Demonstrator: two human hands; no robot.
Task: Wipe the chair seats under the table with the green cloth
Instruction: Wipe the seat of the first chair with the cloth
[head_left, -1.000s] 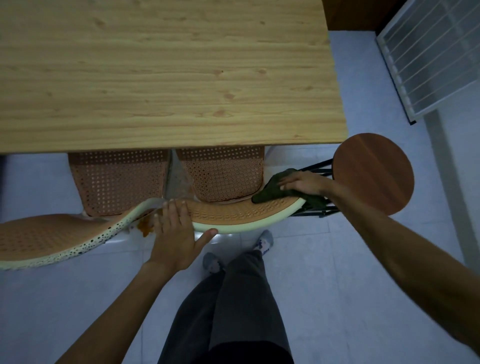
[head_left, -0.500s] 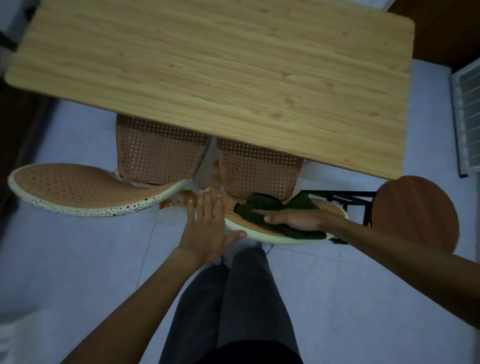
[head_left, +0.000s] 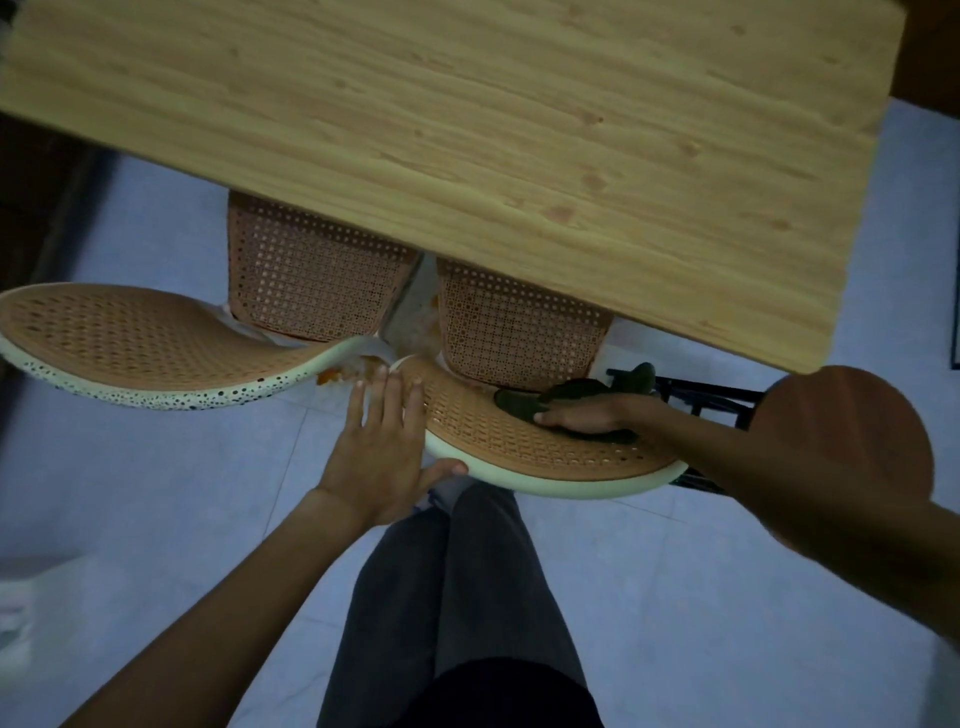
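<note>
Two orange perforated chairs are tucked under the wooden table (head_left: 467, 130). The right chair's curved backrest (head_left: 519, 447) has a pale rim, and its seat (head_left: 514, 327) shows partly below the table edge. My right hand (head_left: 587, 415) presses the dark green cloth (head_left: 571, 395) flat against the inner face of that backrest. My left hand (head_left: 384, 447) grips the backrest's left end, fingers spread on top and thumb under the rim. The left chair's backrest (head_left: 135, 343) and seat (head_left: 311, 280) lie to the left.
A round brown stool (head_left: 841, 431) with black metal legs stands close on the right, behind my right forearm. My dark trouser legs (head_left: 457, 597) are below the chair. Pale tiled floor surrounds everything; a dark wall runs along the left.
The cloth and my right hand slid left along the right chair's backrest, from its right end toward the middle. My left hand kept its hold. The camera view swung and tilted.
</note>
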